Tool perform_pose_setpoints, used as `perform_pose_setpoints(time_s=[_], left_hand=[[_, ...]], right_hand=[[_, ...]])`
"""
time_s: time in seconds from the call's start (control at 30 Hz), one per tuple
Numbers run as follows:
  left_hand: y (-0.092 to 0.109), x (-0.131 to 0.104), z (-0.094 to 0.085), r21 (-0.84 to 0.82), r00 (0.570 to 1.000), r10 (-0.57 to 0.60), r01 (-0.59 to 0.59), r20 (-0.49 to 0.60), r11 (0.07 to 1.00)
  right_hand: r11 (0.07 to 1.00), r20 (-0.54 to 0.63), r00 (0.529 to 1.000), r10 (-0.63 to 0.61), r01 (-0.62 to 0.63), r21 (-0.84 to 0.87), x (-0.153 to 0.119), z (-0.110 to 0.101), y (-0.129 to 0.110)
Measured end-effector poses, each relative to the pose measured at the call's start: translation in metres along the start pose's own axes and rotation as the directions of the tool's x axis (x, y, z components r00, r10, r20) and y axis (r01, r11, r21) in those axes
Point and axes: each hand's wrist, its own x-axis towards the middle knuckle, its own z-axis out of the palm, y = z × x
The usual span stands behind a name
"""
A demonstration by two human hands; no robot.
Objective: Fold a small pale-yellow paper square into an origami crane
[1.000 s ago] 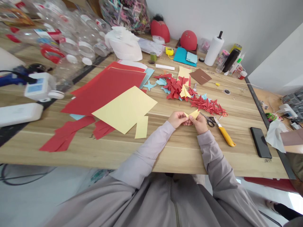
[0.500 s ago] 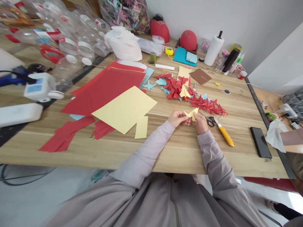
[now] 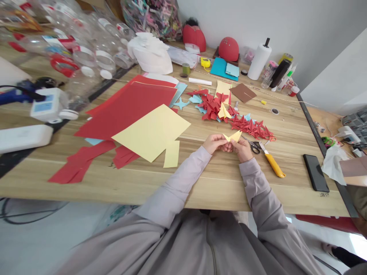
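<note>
The left hand (image 3: pixel 213 144) and right hand (image 3: pixel 243 149) meet above the near part of the wooden table (image 3: pixel 137 183), each pinching one side of a small folded yellow paper (image 3: pixel 235 136) between thumb and fingers. Held from both sides, the piece has its points facing up and away from the palms, which probably keeps the creases in view and under control; the exact folds are too small to make out.

Just beyond, the red paper stars (image 3: pixel 252 128) lie in a heap with one yellow paper star (image 3: pixel 223 111) on top, near enough for a short reach. The scissors (image 3: pixel 254 147) and yellow-handled utility knife (image 3: pixel 273 164) sit beside the right hand, handy for trimming. To the left, a yellow sheet (image 3: pixel 151 131) overlaps larger red sheets (image 3: pixel 129 107), perhaps set there as stock, away from the fingers.
</note>
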Motion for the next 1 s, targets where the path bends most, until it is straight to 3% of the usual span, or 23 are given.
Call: perform_pose_setpoints(time_s=[0.27,0.4,0.5,0.67,1.0], left_hand=[[0.0010,-0.0012,0.0038,0.121,0.997,0.071,-0.065,-0.043,0.990],[0.0003,-0.0004,0.0030,0.104,0.993,0.090,-0.082,-0.071,0.991],[0.0001,0.0005,0.0011,0.063,0.985,0.097,-0.089,-0.145,0.994],[-0.0009,0.0018,0.0002,0.054,0.981,0.095,-0.087,-0.167,0.995],[0.0018,0.0014,0.0005,0.182,0.959,0.168,-0.127,-0.231,0.975]], right_hand=[[0.998,0.003,0.999,-0.045,0.045,-0.046,-0.0006,-0.0011,0.0001],[0.998,-0.009,1.000,0.011,-0.011,0.056,-0.0016,0.0001,-0.0036],[0.995,-0.082,0.996,0.039,-0.031,0.099,-0.0023,0.0012,-0.0068],[1.000,-0.153,0.988,-0.008,0.005,-0.019,-0.0026,0.0031,-0.0072],[0.984,-0.058,0.997,-0.048,0.037,-0.174,-0.0013,0.0015,0.0017]])
